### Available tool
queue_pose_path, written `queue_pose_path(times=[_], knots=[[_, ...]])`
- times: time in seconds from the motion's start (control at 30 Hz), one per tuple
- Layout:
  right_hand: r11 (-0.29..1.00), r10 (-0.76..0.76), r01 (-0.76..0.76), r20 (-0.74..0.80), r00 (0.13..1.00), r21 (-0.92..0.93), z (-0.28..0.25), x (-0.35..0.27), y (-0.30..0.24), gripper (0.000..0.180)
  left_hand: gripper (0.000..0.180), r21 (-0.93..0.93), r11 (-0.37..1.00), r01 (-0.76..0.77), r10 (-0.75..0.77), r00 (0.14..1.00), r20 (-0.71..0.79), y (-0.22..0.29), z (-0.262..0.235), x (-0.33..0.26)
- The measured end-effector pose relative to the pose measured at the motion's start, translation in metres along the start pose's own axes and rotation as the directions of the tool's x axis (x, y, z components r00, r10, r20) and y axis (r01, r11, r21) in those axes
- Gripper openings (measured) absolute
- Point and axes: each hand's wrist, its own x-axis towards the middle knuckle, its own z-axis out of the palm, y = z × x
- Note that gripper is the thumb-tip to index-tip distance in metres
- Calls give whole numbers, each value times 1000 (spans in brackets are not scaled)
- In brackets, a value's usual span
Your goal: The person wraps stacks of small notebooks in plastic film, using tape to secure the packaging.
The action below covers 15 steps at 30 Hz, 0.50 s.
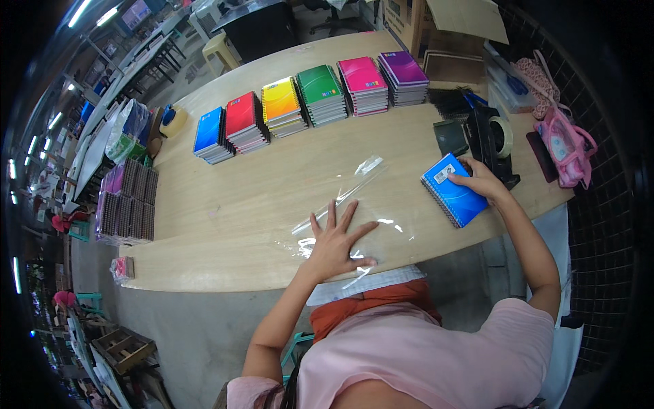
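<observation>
My left hand (338,238) lies flat with its fingers spread, pressing a clear plastic bag (364,178) onto the wooden table near its front edge. Over at the right, my right hand (478,183) grips a blue spiral notebook (453,198) by its far right side, with the thumb on top beside a small white sticker. The notebook's wire binding faces left. Across the far side of the table stand stacks of spiral notebooks in a row: blue (210,133), red (244,116), yellow (281,100), green (319,88), pink (362,76) and purple (403,70).
Packed notebooks (126,204) are piled at the left edge, with a small wrapped pack (122,269) nearer me. A tape dispenser (487,140) stands beyond my right hand, beside a pink pouch (565,146). A cardboard box (453,48) sits at the back right; tape rolls (174,121) lie far left.
</observation>
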Motion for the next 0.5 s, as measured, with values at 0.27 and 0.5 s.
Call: queue_pose_path(times=[0.27, 0.5], knots=[[982, 188, -190, 93, 978, 11, 3, -4, -21, 78, 92, 74, 995, 61, -55, 995, -83, 1, 4, 36], [993, 118, -120, 100, 988, 11, 10, 6, -14, 69, 132, -3, 997, 72, -71, 991, 116, -6, 4, 44]])
